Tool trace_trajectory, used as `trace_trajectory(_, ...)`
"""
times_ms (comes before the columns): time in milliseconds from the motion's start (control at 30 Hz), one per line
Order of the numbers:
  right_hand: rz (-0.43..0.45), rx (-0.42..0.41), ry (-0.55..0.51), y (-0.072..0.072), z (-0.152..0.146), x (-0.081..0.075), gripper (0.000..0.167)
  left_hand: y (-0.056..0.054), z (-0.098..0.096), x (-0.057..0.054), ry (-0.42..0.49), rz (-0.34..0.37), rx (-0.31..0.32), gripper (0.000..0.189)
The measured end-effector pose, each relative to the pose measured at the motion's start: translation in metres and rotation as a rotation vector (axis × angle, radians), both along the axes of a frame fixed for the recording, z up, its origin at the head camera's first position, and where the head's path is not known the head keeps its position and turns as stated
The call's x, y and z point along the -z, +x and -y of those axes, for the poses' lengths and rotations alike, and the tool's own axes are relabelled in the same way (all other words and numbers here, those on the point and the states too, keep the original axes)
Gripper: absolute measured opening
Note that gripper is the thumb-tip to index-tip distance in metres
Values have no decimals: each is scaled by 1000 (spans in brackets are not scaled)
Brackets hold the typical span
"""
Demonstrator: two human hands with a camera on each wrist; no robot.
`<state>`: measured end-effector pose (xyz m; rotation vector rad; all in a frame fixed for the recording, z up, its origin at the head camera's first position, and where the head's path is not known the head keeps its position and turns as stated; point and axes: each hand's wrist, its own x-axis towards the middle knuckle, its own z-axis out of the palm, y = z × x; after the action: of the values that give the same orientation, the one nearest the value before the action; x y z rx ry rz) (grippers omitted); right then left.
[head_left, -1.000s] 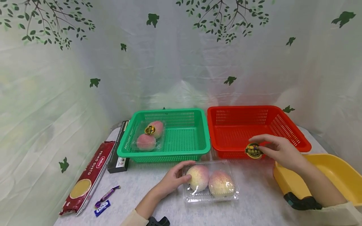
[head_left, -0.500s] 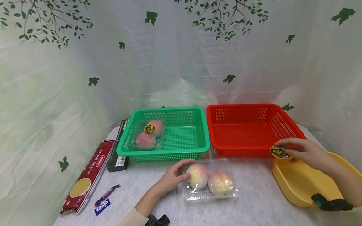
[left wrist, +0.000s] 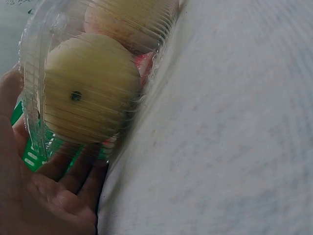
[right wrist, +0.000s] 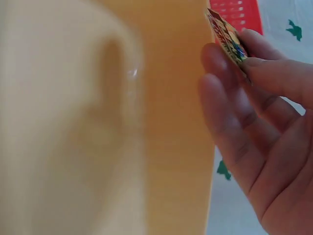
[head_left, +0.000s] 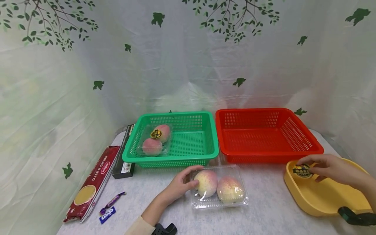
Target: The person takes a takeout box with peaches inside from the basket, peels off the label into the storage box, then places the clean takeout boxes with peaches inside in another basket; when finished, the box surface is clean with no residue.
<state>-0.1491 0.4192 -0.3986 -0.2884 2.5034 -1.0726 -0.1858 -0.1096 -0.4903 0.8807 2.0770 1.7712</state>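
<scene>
A clear plastic fruit box (head_left: 218,201) with two pink-and-yellow peaches (head_left: 230,189) lies on the table in front of the baskets. My left hand (head_left: 177,186) grips its left end, thumb on the near side and fingers toward the back; in the left wrist view the fingers (left wrist: 73,171) lie partly behind the ribbed plastic. Between thumb and fingertips, my right hand (head_left: 332,168) pinches a round black-and-gold sticker (head_left: 302,171) over the yellow tub (head_left: 299,199). The right wrist view shows the sticker (right wrist: 230,41) edge-on, the other fingers loosely bent beneath.
A green basket (head_left: 170,161) holds another box of two peaches (head_left: 152,147) bearing a similar sticker. Beside it stands a red basket (head_left: 264,156). At left lie a black box (head_left: 123,163), a red pasta packet (head_left: 92,186) and two small wrapped sweets (head_left: 107,214).
My right hand has moved right and down with the sticker, from in front of the red basket to over the yellow tub. The left hand and its fruit box have stayed put.
</scene>
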Motion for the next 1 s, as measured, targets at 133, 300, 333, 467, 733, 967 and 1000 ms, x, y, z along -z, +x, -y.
trace_trajectory(133, 28, -33, 46, 1, -6, 7, 30, -1, -1, 1, -4, -11, 2, 49)
trace_trajectory(300, -25, -92, 55, 0, -10, 16, 27, -1, -1, 0, -9, -14, -1, 48)
trace_trajectory(333, -28, -94, 56, 0, -10, 18, 27, -1, -1, 0, -9, -12, -2, 48)
trace_trajectory(467, -14, -73, 75, -3, -9, 24, 30, 0, 0, -1, -11, -1, -3, 48)
trace_trajectory(733, -114, -88, 129, -4, -4, 34, 29, 0, 0, -1, -15, 0, -6, 48)
trace_trajectory(967, -238, -66, 212, -2, 0, 39, 31, 1, -1, -2, -5, 17, 1, 48)
trace_trajectory(1000, -259, -57, 247, -2, 1, 39, 30, 1, -1, -2, -5, 21, 1, 48)
